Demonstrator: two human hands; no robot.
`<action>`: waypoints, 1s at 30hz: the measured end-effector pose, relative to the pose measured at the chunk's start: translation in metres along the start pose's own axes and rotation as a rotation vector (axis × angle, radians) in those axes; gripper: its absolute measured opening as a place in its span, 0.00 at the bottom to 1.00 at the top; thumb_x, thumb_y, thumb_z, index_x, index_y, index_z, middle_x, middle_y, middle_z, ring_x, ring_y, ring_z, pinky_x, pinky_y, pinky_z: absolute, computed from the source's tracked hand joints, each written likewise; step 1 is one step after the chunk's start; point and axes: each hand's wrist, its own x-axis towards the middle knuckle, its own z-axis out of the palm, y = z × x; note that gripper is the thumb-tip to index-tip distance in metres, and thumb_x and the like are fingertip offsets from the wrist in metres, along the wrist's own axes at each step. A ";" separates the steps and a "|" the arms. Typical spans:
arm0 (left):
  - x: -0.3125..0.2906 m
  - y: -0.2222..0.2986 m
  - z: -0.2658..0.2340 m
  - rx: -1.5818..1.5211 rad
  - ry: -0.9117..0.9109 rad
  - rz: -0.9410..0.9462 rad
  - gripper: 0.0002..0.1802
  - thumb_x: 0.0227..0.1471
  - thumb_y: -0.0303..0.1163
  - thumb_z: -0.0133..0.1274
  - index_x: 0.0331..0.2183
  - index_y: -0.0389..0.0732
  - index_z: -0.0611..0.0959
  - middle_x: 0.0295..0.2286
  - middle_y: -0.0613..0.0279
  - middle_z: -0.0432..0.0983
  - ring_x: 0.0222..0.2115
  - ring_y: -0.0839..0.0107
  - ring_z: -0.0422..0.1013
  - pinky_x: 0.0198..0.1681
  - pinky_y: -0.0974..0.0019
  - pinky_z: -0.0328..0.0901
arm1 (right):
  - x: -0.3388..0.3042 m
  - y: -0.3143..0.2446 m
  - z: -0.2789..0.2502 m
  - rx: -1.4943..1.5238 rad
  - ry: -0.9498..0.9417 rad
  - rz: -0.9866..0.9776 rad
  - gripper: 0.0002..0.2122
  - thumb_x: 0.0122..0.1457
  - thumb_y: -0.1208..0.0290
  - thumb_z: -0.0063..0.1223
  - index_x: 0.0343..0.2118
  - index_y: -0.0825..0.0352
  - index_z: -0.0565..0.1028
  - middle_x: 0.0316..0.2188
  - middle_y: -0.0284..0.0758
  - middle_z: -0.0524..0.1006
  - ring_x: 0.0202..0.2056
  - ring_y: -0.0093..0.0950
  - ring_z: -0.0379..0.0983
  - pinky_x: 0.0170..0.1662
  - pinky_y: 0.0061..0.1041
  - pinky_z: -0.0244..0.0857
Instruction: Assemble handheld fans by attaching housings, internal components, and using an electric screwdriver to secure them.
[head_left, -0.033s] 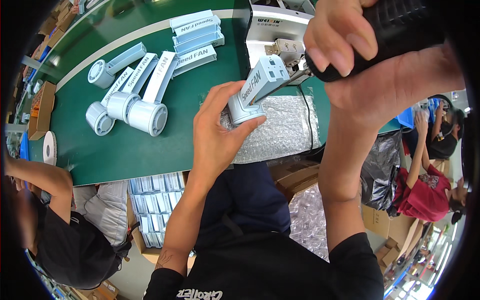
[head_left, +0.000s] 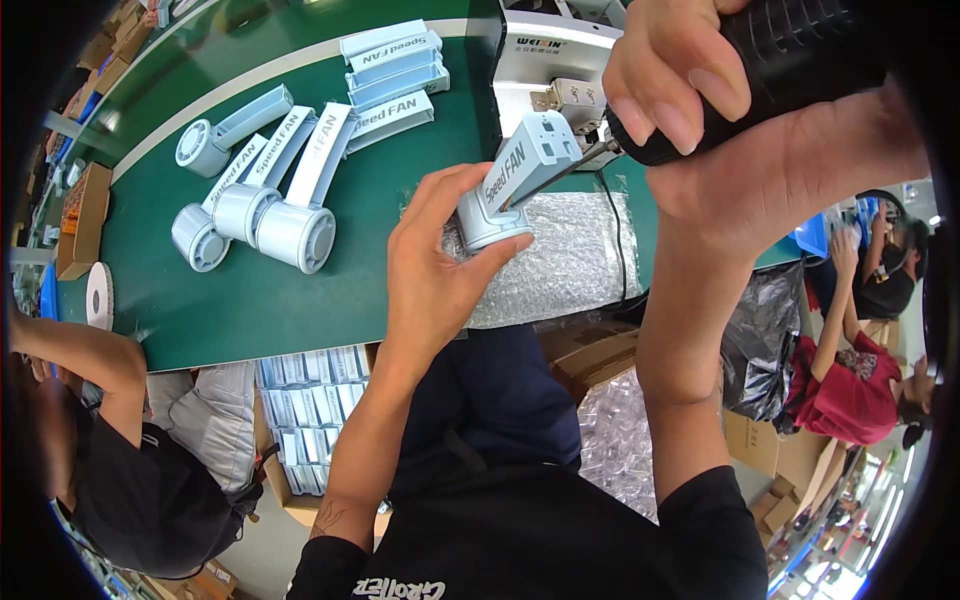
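My left hand (head_left: 430,265) is closed around the round base of a light-blue handheld fan (head_left: 513,175), its channel-shaped handle tilted up to the right. Fingers lie behind the base and the thumb along its lower edge. In my right hand (head_left: 740,190) is a black electric screwdriver (head_left: 780,75), gripped with curled fingers. Its thin bit slants down and left into the open side of the fan's handle, near the base. Where the tip ends is hidden inside the handle. Both hands are above the green table (head_left: 370,240).
Several similar fans (head_left: 295,235) and loose handle shells (head_left: 395,75) lie at the left and back. Bubble wrap (head_left: 570,270) with a black cable is below the fan. A silver machine (head_left: 555,55) stands behind. A box of parts (head_left: 310,410) sits below the table; a co-worker's arm (head_left: 85,360) is left.
My right hand and the screwdriver have shifted very slightly left. The left hand keeps its hold on the fan.
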 end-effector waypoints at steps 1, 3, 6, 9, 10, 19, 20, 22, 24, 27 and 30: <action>0.000 0.000 -0.002 0.006 0.004 -0.002 0.33 0.40 0.21 0.73 0.50 0.33 0.81 0.46 0.57 0.77 0.46 0.68 0.74 0.53 0.66 0.66 | 0.001 0.001 0.000 0.007 -0.021 0.002 0.35 0.62 0.26 0.35 0.25 0.62 0.65 0.07 0.25 0.60 0.05 0.17 0.58 0.07 0.18 0.59; 0.000 0.000 -0.004 0.005 0.003 0.007 0.33 0.40 0.21 0.73 0.50 0.33 0.81 0.46 0.56 0.77 0.46 0.67 0.74 0.53 0.67 0.66 | 0.002 0.004 0.000 0.022 -0.062 0.001 0.35 0.62 0.26 0.34 0.25 0.62 0.65 0.07 0.25 0.60 0.05 0.17 0.58 0.07 0.18 0.59; -0.001 -0.001 -0.003 0.011 0.002 0.018 0.33 0.40 0.21 0.73 0.50 0.33 0.80 0.47 0.55 0.77 0.46 0.67 0.74 0.53 0.67 0.66 | 0.002 0.000 -0.001 0.030 -0.118 -0.026 0.36 0.63 0.26 0.33 0.25 0.62 0.65 0.07 0.25 0.60 0.05 0.17 0.58 0.07 0.19 0.59; -0.002 -0.008 -0.008 0.072 -0.004 0.049 0.33 0.40 0.21 0.73 0.51 0.33 0.80 0.48 0.55 0.76 0.47 0.67 0.74 0.53 0.66 0.66 | 0.003 -0.006 0.001 0.036 -0.184 -0.071 0.36 0.63 0.26 0.31 0.25 0.62 0.65 0.07 0.25 0.60 0.05 0.17 0.58 0.07 0.19 0.60; -0.003 -0.007 -0.002 0.045 0.028 0.058 0.33 0.40 0.23 0.74 0.51 0.35 0.81 0.48 0.53 0.78 0.46 0.61 0.76 0.50 0.63 0.69 | 0.006 -0.013 -0.004 0.029 -0.195 -0.092 0.36 0.64 0.26 0.31 0.25 0.62 0.65 0.07 0.25 0.60 0.05 0.17 0.58 0.07 0.19 0.60; -0.003 -0.009 -0.005 0.043 -0.004 0.005 0.33 0.41 0.21 0.72 0.51 0.33 0.80 0.46 0.58 0.73 0.46 0.68 0.73 0.52 0.65 0.67 | 0.049 0.006 -0.029 0.827 -0.508 -0.016 0.35 0.62 0.26 0.38 0.24 0.61 0.64 0.07 0.25 0.60 0.06 0.17 0.56 0.07 0.18 0.54; -0.004 -0.008 -0.005 0.042 -0.002 -0.008 0.33 0.41 0.21 0.72 0.51 0.33 0.80 0.46 0.58 0.73 0.46 0.68 0.73 0.52 0.65 0.67 | 0.045 0.008 -0.029 0.923 -0.493 0.154 0.35 0.61 0.26 0.39 0.24 0.61 0.63 0.08 0.25 0.60 0.06 0.18 0.56 0.08 0.18 0.54; -0.002 -0.004 -0.002 0.015 0.002 -0.006 0.33 0.40 0.23 0.73 0.51 0.35 0.80 0.47 0.56 0.74 0.47 0.64 0.74 0.51 0.63 0.68 | 0.046 0.006 -0.039 0.475 -0.351 -0.077 0.35 0.61 0.26 0.39 0.24 0.61 0.63 0.07 0.25 0.60 0.06 0.18 0.56 0.08 0.18 0.54; -0.001 -0.003 0.003 -0.020 -0.004 0.002 0.33 0.40 0.25 0.73 0.51 0.36 0.81 0.48 0.53 0.76 0.47 0.60 0.75 0.50 0.60 0.69 | 0.047 -0.001 -0.051 -0.438 -0.044 -0.511 0.35 0.61 0.25 0.39 0.24 0.61 0.64 0.07 0.25 0.60 0.06 0.17 0.56 0.08 0.18 0.54; -0.003 -0.009 -0.003 0.034 0.022 0.005 0.33 0.40 0.24 0.73 0.51 0.37 0.81 0.47 0.54 0.76 0.47 0.60 0.75 0.49 0.61 0.69 | 0.059 0.013 -0.036 -0.275 -0.222 -0.474 0.35 0.61 0.25 0.40 0.23 0.61 0.64 0.07 0.25 0.60 0.06 0.17 0.57 0.08 0.17 0.55; -0.003 -0.010 -0.002 0.001 0.027 0.011 0.32 0.41 0.24 0.73 0.51 0.37 0.81 0.47 0.54 0.76 0.46 0.61 0.75 0.48 0.61 0.69 | 0.062 0.012 -0.027 0.492 -0.526 -0.219 0.35 0.62 0.26 0.39 0.23 0.62 0.64 0.07 0.25 0.60 0.06 0.16 0.57 0.07 0.16 0.56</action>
